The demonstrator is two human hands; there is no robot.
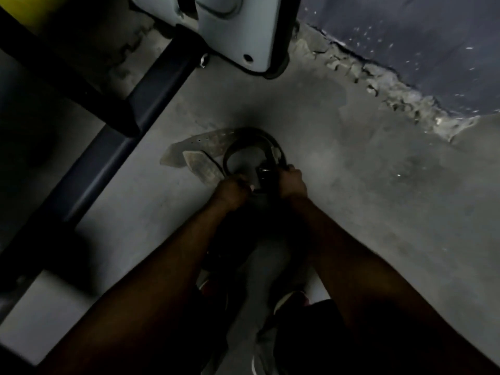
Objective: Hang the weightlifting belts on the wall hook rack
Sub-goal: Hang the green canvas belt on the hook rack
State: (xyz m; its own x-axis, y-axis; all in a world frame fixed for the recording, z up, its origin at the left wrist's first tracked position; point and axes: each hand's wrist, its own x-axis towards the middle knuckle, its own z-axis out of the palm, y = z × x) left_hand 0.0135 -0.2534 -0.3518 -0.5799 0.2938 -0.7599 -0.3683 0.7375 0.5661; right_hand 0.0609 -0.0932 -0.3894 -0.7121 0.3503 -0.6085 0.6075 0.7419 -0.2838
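Note:
A worn leather weightlifting belt lies curled on the grey concrete floor in the middle of the head view. Its pale strap ends point left and its dark loop curves round to the right. My left hand grips the near left part of the loop. My right hand grips the right side, close to the dark buckle between my hands. Both fists are closed on the belt. No wall hook rack is in sight.
A dark metal frame of a gym machine runs diagonally on the left. A white machine base stands at the top. A dark wall with a crumbled lower edge is at the upper right. My shoes are below.

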